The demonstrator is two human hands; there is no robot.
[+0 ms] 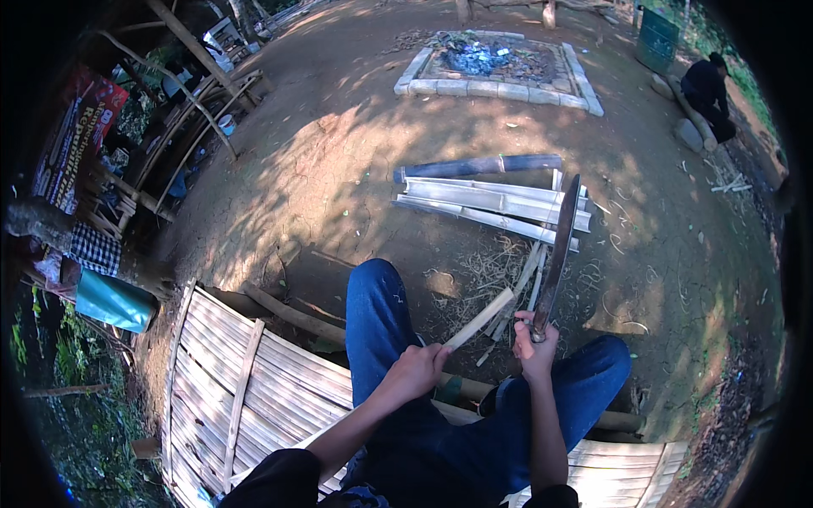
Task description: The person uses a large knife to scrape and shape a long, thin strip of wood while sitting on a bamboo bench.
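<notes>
"Over the lap, what are the two hands gripping?"

"The left hand (415, 371) is pinching a pale bamboo strip (481, 320) between thumb and fingers. The right hand (535, 347) is curling its fingers around the handle end of a machete (561, 245); part of that grip is hiding from view."

"Specify materials and shapes."

"The strip is showing a flat, narrow, straight-sided form. The machete is presenting a long, dark metal blade, slightly curving. On the bare earth (322, 169) ahead, split bamboo lengths (500, 201) are exposing pale, trough-shaped inner faces, and one dark length (474, 167) is lying beyond them. Thin, curling shavings (483, 275) are littering the soil nearer the feet. Beneath the person, a slatted bamboo platform (288, 364) is displaying ribbed, parallel slats."

"State orientation and location."

"The strip is projecting from the left hand, between the knees, its free end pointing forward and to the right; its long axis is running diagonally. The blade is rising from the right hand, its tip pointing forward, leaning slightly right, and overlapping the split lengths in view. Strip and blade are standing apart."
</notes>
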